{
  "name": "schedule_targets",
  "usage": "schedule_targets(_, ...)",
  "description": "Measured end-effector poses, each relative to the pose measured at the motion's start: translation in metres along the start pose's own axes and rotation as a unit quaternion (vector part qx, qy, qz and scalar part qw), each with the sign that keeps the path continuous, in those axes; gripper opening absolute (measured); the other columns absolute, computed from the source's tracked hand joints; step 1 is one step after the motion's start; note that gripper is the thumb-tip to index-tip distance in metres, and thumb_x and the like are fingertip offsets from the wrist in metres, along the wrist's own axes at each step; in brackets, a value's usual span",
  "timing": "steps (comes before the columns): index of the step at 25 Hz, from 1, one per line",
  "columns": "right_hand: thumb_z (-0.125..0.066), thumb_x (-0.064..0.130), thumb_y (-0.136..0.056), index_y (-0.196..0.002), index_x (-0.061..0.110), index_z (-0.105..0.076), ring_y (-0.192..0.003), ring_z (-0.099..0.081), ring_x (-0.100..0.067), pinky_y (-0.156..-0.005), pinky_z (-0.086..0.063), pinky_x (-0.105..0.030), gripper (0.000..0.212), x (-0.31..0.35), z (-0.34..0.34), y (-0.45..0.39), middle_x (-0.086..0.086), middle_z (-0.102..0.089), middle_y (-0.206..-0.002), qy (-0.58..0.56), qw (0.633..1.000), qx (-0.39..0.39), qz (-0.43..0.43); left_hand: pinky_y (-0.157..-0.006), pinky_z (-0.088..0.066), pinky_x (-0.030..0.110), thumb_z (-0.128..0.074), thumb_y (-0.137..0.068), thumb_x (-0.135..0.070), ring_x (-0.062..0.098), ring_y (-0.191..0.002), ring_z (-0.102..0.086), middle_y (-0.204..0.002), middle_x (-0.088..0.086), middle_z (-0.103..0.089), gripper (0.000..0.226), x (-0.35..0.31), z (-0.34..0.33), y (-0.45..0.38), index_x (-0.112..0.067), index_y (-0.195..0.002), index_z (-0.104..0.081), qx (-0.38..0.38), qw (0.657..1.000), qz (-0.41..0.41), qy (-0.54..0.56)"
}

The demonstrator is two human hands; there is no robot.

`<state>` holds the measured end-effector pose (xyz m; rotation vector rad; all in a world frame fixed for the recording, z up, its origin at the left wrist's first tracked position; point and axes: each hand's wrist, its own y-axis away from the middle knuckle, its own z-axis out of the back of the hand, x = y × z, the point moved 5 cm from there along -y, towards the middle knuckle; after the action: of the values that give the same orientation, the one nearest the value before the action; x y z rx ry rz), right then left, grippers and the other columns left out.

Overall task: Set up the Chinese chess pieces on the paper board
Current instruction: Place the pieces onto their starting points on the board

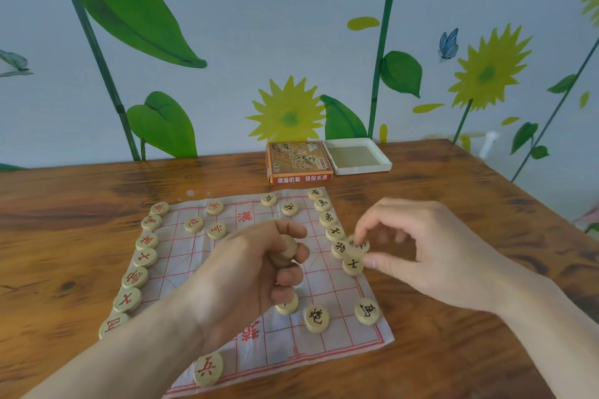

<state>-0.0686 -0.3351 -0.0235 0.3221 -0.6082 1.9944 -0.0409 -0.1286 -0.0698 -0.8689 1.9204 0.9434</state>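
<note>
Two hands are seen over the paper board (227,272), which is spread, creased and red-gridded, on the wooden bench (453,366). A small stack of wooden pieces (285,251) is clasped in the curled grip of the left hand (256,272), held above the middle of the board. One round piece (359,244) at the board's right edge is pinched between thumb and forefinger of the right hand (431,253); it is pressed against two neighbours, a black-marked disc (341,249) just to its left and another (353,265) just below.

Every piece is shown as a flat, pale wooden disc with a carved character. Seven red-marked discs are counted down the left edge (145,257), the nearest partly hidden by the forearm. Four black-marked ones are lined along the right edge (328,219) above the pinched piece. Nearer, a black cannon (317,319) and a black horse (367,311) are laid well apart, and one red soldier (208,369) is set by the near edge.

One printed cardboard box lid (299,162) and one white tray (356,156) are placed side by side, touching, beyond the board.
</note>
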Motion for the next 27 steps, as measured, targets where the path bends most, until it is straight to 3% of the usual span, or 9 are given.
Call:
schedule_targets(3,-0.079,0.033,-0.087,-0.099,0.04,-0.068,-0.099,-0.06,-0.007,-0.079,-0.047,-0.02,0.018,-0.008,-0.013,0.001,0.02,-0.064,-0.104,0.028,0.994,0.105,-0.023,-0.044,-0.031,0.024,-0.042,-0.102,-0.001,0.015,-0.052,-0.04,-0.078,0.011,-0.059,0.022,0.002,-0.002,0.001,0.0,-0.112,-0.061,0.002,1.0,-0.011,-0.025)
schedule_targets(6,-0.079,0.036,-0.086,-0.099,0.039,-0.069,-0.099,-0.059,-0.007,-0.081,-0.05,-0.027,0.017,-0.011,-0.018,0.0,0.018,-0.064,-0.102,0.036,0.992,0.116,-0.02,-0.046,-0.033,0.023,-0.053,-0.1,-0.015,0.014,-0.052,-0.041,-0.082,0.014,-0.062,0.03,0.002,-0.002,0.001,0.004,-0.122,-0.059,0.005,0.999,-0.023,-0.033)
schedule_targets(9,-0.079,0.038,-0.085,-0.099,0.04,-0.07,-0.101,-0.058,-0.004,-0.082,-0.048,-0.022,0.016,-0.012,-0.02,0.0,0.02,-0.064,-0.103,0.038,0.992,0.122,-0.021,-0.047,-0.032,0.023,-0.057,-0.095,-0.028,0.014,-0.053,-0.038,-0.079,0.012,-0.058,0.047,0.001,-0.003,0.001,0.011,-0.122,-0.054,0.009,0.999,-0.028,-0.034)
schedule_targets(14,-0.069,0.031,-0.095,-0.104,0.042,-0.076,-0.106,-0.057,0.004,-0.09,-0.048,-0.021,0.015,-0.016,-0.027,0.002,0.025,-0.062,-0.106,0.038,0.985,0.168,-0.032,-0.048,-0.03,0.023,-0.056,-0.096,-0.034,0.015,-0.054,-0.035,-0.075,0.009,-0.054,0.046,-0.001,-0.006,0.004,0.006,-0.117,-0.061,0.023,0.999,-0.025,-0.039)
schedule_targets(17,-0.068,0.018,-0.096,-0.107,0.038,-0.076,-0.095,-0.062,-0.005,-0.075,-0.043,-0.013,0.024,-0.01,-0.018,-0.002,0.018,-0.063,-0.1,0.008,0.996,0.09,-0.017,-0.047,-0.031,0.022,-0.061,-0.093,-0.035,0.014,-0.055,-0.034,-0.073,0.006,-0.05,0.041,0.001,-0.006,0.003,0.001,-0.112,-0.065,0.033,0.998,-0.028,-0.048)
schedule_targets(20,-0.08,0.022,-0.087,-0.114,0.035,-0.071,-0.081,-0.062,-0.019,-0.069,-0.047,-0.018,0.031,0.007,-0.01,-0.002,0.008,-0.066,-0.092,-0.086,0.996,-0.016,0.006,-0.048,-0.03,0.02,-0.074,-0.091,-0.033,0.012,-0.055,-0.031,-0.07,0.002,-0.041,0.041,0.004,-0.005,0.002,0.003,-0.11,-0.066,0.053,0.996,-0.032,-0.071)
schedule_targets(24,-0.086,0.03,-0.081,-0.12,0.031,-0.071,-0.082,-0.064,-0.024,-0.069,-0.055,-0.038,0.042,0.029,-0.025,0.0,0.006,-0.066,-0.094,-0.162,0.985,-0.038,0.047,-0.053,-0.022,0.026,-0.079,-0.081,-0.023,0.016,-0.058,-0.019,-0.066,0.0,-0.021,0.031,0.006,-0.008,0.004,-0.003,-0.104,-0.075,0.086,0.989,-0.045,-0.115)
schedule_targets(27,-0.085,0.028,-0.082,-0.117,0.027,-0.076,-0.082,-0.064,-0.021,-0.071,-0.054,-0.034,0.036,0.026,-0.031,-0.002,0.007,-0.067,-0.09,-0.142,0.987,-0.061,0.054,-0.053,-0.023,0.025,-0.08,-0.08,-0.02,0.016,-0.059,-0.02,-0.068,0.005,-0.019,0.023,0.008,-0.01,0.004,-0.006,-0.098,-0.078,0.088,0.987,-0.041,-0.125)
